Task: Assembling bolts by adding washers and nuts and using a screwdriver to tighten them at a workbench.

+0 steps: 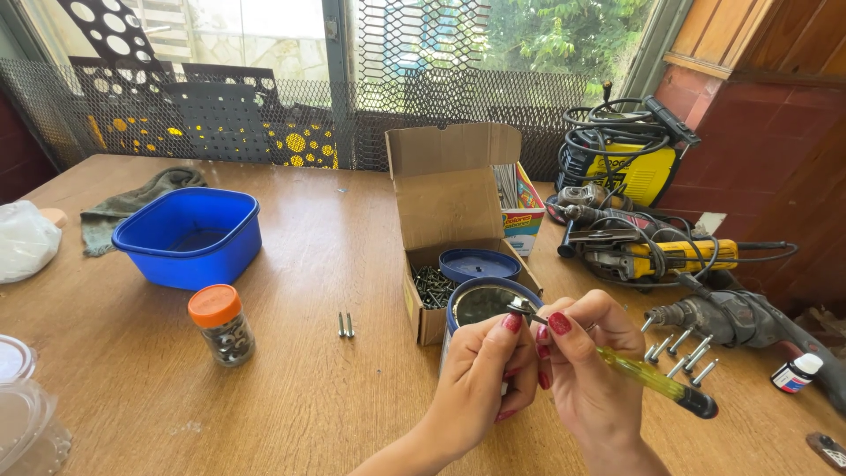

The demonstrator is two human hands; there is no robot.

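Low and right of centre in the frame, the left hand (483, 375) pinched a small screw (520, 307) over the round tin (483, 304). The right hand (589, 366) was closed around a yellow-handled screwdriver (656, 381), tip at the screw. Judged from this, steady fingertips and a straight, seated tip mattered most above the counter (308, 379).

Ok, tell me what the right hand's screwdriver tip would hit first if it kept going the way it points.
The right hand aims the yellow screwdriver up-left. Its tip already meets the small screw pinched by the left hand. Past that, probably the round blue tin, then the cardboard box; depth is unclear.
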